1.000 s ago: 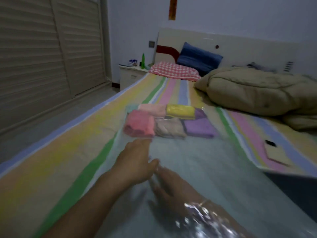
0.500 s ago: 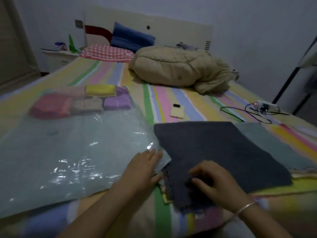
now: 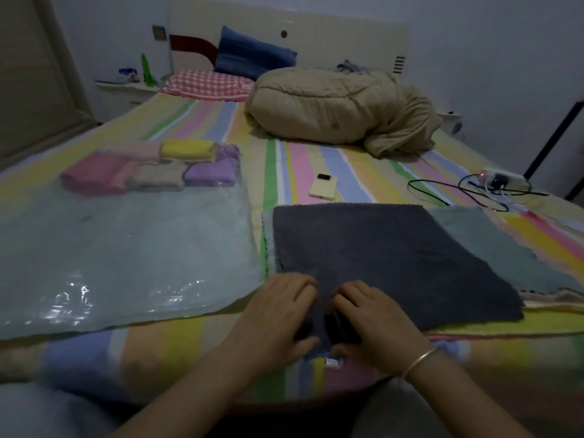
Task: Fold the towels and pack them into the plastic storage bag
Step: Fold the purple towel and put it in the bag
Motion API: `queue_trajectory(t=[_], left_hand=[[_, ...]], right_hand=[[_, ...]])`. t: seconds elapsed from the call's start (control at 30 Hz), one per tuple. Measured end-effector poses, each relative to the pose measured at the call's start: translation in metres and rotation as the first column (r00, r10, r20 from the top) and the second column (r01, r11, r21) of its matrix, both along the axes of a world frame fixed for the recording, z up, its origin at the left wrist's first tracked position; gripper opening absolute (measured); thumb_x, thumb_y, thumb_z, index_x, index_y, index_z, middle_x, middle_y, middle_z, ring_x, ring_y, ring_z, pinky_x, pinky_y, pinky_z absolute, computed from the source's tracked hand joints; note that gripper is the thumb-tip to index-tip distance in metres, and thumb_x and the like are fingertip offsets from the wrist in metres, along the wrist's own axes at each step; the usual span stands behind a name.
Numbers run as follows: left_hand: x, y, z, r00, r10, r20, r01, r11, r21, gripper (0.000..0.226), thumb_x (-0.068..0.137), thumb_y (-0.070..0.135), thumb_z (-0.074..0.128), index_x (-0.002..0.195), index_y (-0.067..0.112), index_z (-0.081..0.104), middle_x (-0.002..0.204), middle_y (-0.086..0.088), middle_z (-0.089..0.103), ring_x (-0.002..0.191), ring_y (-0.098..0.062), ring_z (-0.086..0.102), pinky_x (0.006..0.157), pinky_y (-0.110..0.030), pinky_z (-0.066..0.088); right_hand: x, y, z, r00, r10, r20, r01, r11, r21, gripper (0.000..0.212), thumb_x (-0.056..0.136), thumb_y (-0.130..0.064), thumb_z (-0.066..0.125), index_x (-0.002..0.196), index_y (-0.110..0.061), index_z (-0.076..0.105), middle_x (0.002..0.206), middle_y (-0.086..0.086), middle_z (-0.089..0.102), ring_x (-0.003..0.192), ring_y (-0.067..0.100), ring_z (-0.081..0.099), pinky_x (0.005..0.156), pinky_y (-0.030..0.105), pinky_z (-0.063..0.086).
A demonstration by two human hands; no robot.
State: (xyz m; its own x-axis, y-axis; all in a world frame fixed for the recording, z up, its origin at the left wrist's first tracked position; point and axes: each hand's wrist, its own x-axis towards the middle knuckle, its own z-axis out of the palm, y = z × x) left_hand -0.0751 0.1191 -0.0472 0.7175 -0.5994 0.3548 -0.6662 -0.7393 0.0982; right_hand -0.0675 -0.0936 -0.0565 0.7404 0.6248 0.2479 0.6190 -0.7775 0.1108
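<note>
A dark grey towel lies spread flat on the striped bed, on top of a stack of other towels; a green towel sticks out to its right. My left hand and my right hand sit side by side at the grey towel's near edge, fingers curled round the bunched cloth there. The clear plastic storage bag lies flat to the left. Several folded towels, pink, yellow, beige and purple, sit packed at its far end.
A yellow phone lies on the bed beyond the grey towel. A power strip with black cables is at the right. A bundled tan quilt and pillows fill the head of the bed.
My left hand has left the bag's corner and joined my right hand at the grey towel's near edge. The view has swung a little to the right.
</note>
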Motion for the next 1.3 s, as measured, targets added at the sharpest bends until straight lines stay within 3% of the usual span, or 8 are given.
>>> queue_trajectory(t=[0.17,0.3,0.43,0.53,0.73,0.9,1.1,1.3], left_hand=[[0.007,-0.008,-0.023,0.999,0.053,0.0,-0.053,0.994,0.097,0.049,0.068,0.066,0.055,0.083,0.022,0.04,0.088,0.004,0.042,0.078,-0.017,0.04,0.065,-0.031,0.036],[0.014,-0.01,-0.025,0.995,0.069,-0.067,-0.069,0.998,0.0,0.042,0.072,0.063,0.054,0.08,0.025,0.04,0.081,0.006,0.044,0.073,-0.013,0.039,0.061,-0.029,0.035],[0.021,-0.002,-0.017,0.958,0.002,-0.287,-0.055,0.983,-0.177,0.033,0.076,0.065,0.052,0.082,0.033,0.053,0.081,0.015,0.052,0.076,-0.005,0.047,0.066,-0.027,0.043],[0.024,0.003,-0.01,0.925,-0.035,-0.378,-0.074,0.96,-0.27,0.022,0.077,0.049,0.054,0.083,0.031,0.064,0.082,0.014,0.061,0.077,-0.005,0.055,0.07,-0.032,0.048],[0.033,0.005,0.002,0.922,0.095,-0.376,-0.264,0.864,-0.428,0.016,0.078,0.037,0.056,0.078,0.028,0.069,0.07,0.015,0.068,0.065,0.0,0.062,0.063,-0.027,0.053],[0.048,-0.006,0.02,0.89,0.264,-0.373,-0.441,0.711,-0.548,0.014,0.082,0.032,0.06,0.079,0.023,0.071,0.074,0.007,0.071,0.073,-0.012,0.067,0.07,-0.032,0.053],[0.072,-0.018,0.036,0.848,0.394,-0.353,-0.529,0.625,-0.574,0.013,0.089,0.02,0.058,0.083,0.017,0.069,0.077,-0.002,0.068,0.075,-0.019,0.062,0.07,-0.03,0.047],[0.105,-0.018,0.025,0.794,0.439,-0.421,-0.608,0.54,-0.582,0.016,0.095,0.02,0.05,0.091,0.011,0.063,0.086,-0.006,0.065,0.083,-0.025,0.059,0.069,-0.029,0.038]], right_hand=[[0.0,0.001,-0.008,1.0,-0.005,0.025,0.001,0.99,0.142,0.024,0.064,-0.034,0.056,0.086,-0.024,0.06,0.09,-0.004,0.058,0.079,0.02,0.058,0.056,0.032,0.045],[0.005,-0.007,-0.008,0.999,0.017,-0.051,-0.003,0.965,0.26,0.025,0.075,-0.041,0.053,0.086,-0.025,0.069,0.092,-0.01,0.063,0.086,0.014,0.061,0.061,0.029,0.052],[0.009,-0.016,-0.011,0.985,0.057,-0.162,0.007,0.929,0.37,0.034,0.077,-0.056,0.058,0.088,-0.026,0.072,0.1,-0.015,0.064,0.096,0.007,0.058,0.074,0.028,0.053],[0.008,-0.019,-0.014,0.98,0.058,-0.188,0.028,0.905,0.425,0.036,0.079,-0.058,0.057,0.088,-0.027,0.072,0.102,-0.016,0.065,0.098,0.003,0.057,0.078,0.026,0.051],[0.006,-0.027,-0.009,1.0,-0.018,-0.013,0.022,0.938,0.345,0.021,0.077,-0.032,0.057,0.096,-0.024,0.066,0.093,-0.009,0.064,0.086,0.015,0.06,0.07,0.03,0.051],[0.021,-0.075,0.003,0.953,-0.288,0.098,0.241,0.91,0.337,0.027,0.075,-0.022,0.057,0.1,-0.023,0.068,0.089,-0.003,0.068,0.08,0.022,0.061,0.068,0.034,0.047],[0.046,-0.145,0.018,0.775,-0.632,0.007,0.597,0.735,0.32,0.048,0.062,-0.002,0.072,0.107,-0.018,0.067,0.086,0.012,0.069,0.079,0.038,0.063,0.07,0.043,0.051],[0.061,-0.18,0.026,0.652,-0.749,-0.12,0.682,0.509,0.525,0.044,0.064,0.008,0.065,0.102,-0.015,0.067,0.092,0.015,0.069,0.087,0.037,0.064,0.07,0.039,0.047]])
